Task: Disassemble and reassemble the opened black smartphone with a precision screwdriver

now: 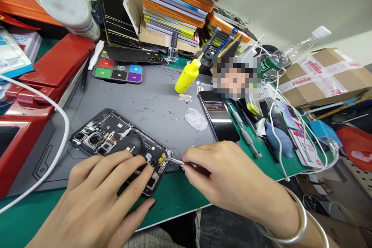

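Observation:
An opened phone (116,131) lies on the grey mat, its camera module at the upper left and its inner parts exposed. Spread over its lower half is my left hand (110,190), fingers apart, with the fingertips resting on the phone near a small pale tab. My right hand (223,178) pinches a thin metal tool (176,160), whose tip touches the phone's right end beside the yellow-orange connectors (162,158). Part of the phone's lower edge is hidden under my left hand.
Behind are a yellow bottle (187,76), a coloured tray (117,73) and stacked cases (174,4). A dark-screened phone (219,116) and screwdriver (244,130) lie right. A red device (43,85) and white cable (62,143) are left.

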### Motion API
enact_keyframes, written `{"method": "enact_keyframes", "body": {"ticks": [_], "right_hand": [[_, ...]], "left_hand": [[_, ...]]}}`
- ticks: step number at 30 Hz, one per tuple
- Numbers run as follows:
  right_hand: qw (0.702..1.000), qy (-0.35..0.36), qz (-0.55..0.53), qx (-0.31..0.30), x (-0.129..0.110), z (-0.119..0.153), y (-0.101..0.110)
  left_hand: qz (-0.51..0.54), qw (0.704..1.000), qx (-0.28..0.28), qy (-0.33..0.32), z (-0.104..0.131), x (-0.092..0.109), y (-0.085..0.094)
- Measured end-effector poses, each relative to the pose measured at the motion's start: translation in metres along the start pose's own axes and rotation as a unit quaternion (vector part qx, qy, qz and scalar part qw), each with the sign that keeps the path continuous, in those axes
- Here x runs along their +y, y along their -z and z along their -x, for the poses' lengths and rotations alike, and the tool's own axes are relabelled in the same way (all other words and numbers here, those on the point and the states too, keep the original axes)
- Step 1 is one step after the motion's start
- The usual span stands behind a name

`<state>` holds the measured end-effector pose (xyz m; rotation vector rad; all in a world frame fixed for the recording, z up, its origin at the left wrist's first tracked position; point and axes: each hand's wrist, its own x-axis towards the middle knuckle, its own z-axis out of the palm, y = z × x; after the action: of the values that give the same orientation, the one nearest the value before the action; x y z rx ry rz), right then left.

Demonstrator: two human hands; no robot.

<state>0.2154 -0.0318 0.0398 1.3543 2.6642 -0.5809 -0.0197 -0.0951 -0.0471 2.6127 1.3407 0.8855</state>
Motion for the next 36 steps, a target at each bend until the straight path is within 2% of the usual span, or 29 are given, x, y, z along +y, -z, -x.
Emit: {"method": "enact_keyframes", "body": {"ticks": [4,7,11,14,17,20,22,27,32,36], "right_hand": [[1.000,-0.016,-0.004,-0.008,-0.004,-0.001,-0.001],[1.000,-0.018,-0.008,-0.001,-0.005,-0.002,-0.003],[0.998,0.000,-0.041,0.042,-0.004,-0.003,-0.005],[0.995,0.016,-0.066,0.069,-0.004,-0.006,-0.006],[0.993,0.026,-0.076,0.081,-0.006,-0.011,-0.005],[0.992,0.027,-0.086,0.092,-0.009,-0.016,-0.004],[0.991,0.027,-0.093,0.090,-0.010,-0.018,-0.004],[0.990,0.010,-0.106,0.095,-0.009,-0.023,-0.008],[0.982,-0.020,-0.168,0.079,-0.014,-0.029,-0.009],[0.968,-0.093,-0.227,0.054,-0.025,-0.037,-0.012]], "left_hand": [[-0.024,0.998,0.009,-0.063,0.001,-0.006,-0.001],[-0.009,0.999,0.014,-0.036,0.001,-0.004,-0.001],[0.022,1.000,0.020,0.001,0.003,0.000,0.000],[0.004,0.999,0.008,-0.040,0.004,-0.001,0.001],[-0.001,0.997,0.035,-0.063,0.006,-0.001,0.000],[0.013,0.996,0.082,-0.022,0.007,0.003,0.000],[0.007,0.995,0.094,-0.014,0.007,0.005,0.002],[-0.007,0.988,0.147,0.042,0.011,-0.002,0.010],[-0.038,0.983,0.154,0.093,0.015,-0.012,0.012],[-0.040,0.986,0.137,0.089,0.015,-0.012,0.011]]}}
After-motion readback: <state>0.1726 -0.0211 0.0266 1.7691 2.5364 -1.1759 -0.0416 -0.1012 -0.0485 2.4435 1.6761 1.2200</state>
